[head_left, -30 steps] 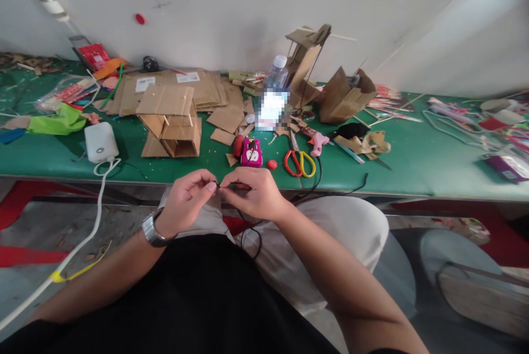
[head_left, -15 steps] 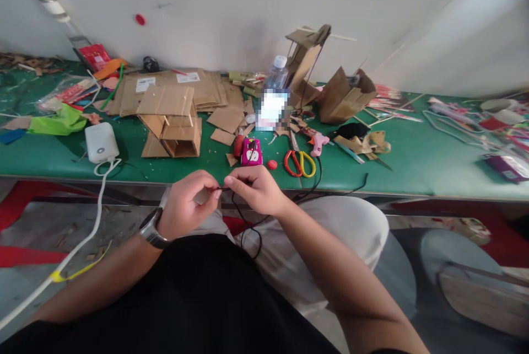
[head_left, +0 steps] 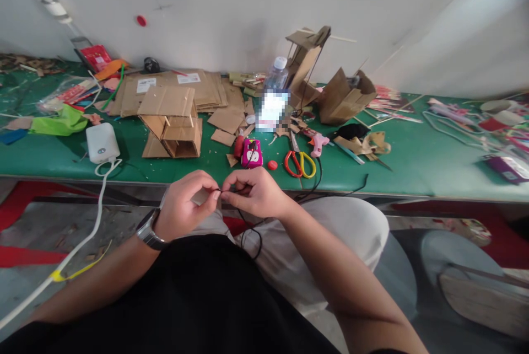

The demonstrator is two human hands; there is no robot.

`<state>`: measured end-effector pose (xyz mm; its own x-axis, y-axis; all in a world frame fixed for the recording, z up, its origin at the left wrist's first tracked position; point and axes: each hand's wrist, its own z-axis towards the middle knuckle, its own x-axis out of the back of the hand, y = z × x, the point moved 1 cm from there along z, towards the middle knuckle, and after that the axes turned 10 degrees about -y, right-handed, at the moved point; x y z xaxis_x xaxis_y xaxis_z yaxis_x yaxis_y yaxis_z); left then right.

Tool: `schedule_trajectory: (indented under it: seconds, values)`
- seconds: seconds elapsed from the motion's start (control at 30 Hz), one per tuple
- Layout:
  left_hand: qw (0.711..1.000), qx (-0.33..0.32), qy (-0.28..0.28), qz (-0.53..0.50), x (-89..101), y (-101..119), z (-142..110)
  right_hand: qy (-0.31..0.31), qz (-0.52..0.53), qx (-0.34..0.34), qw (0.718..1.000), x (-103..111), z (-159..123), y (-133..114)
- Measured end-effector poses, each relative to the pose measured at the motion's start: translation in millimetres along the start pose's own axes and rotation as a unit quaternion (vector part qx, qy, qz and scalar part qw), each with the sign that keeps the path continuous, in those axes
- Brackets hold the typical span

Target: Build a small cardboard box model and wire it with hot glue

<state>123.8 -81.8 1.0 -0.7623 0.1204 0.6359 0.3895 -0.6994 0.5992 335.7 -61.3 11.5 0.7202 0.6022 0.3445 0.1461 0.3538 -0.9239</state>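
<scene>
Thumb and forefinger of my left hand (head_left: 188, 202) pinch a thin black cord (head_left: 258, 243) just in front of the table edge. My right hand (head_left: 254, 191) pinches the same cord close by, its fingertips almost touching the left ones. From there the cord hangs in a loose loop over my lap. Beyond my hands lie a magenta box with a white face pattern (head_left: 252, 154), a small red ball (head_left: 271, 165) and scissors with red and yellow handles (head_left: 300, 163). The cord's very end between the fingertips is too small to make out.
A cardboard structure (head_left: 171, 122) stands left of centre, beside a white power bank (head_left: 102, 143) with a cable. Behind are a plastic bottle (head_left: 278, 74), a blurred-out phone (head_left: 271, 110) and a cardboard box (head_left: 345, 97). A pink glue gun (head_left: 318, 144) lies right of the scissors.
My right fingertips have moved slightly left along the cord, closing the small gap to my left fingertips. My left hand and the things on the table stay nearly the same.
</scene>
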Motion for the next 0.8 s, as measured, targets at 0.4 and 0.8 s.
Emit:
schedule_trajectory:
  seconds: [0.4, 0.8]
  values:
    - [1.000, -0.002, 0.028, -0.014, -0.3, -1.3, -0.1, 0.086, -0.080, 0.049, 0.992, -3.2, -0.5, 4.5]
    - [0.998, -0.024, 0.055, 0.035, -2.5, 1.8, -0.2, 0.092, -0.058, 0.050, 0.993, -10.0, -1.3, -0.3]
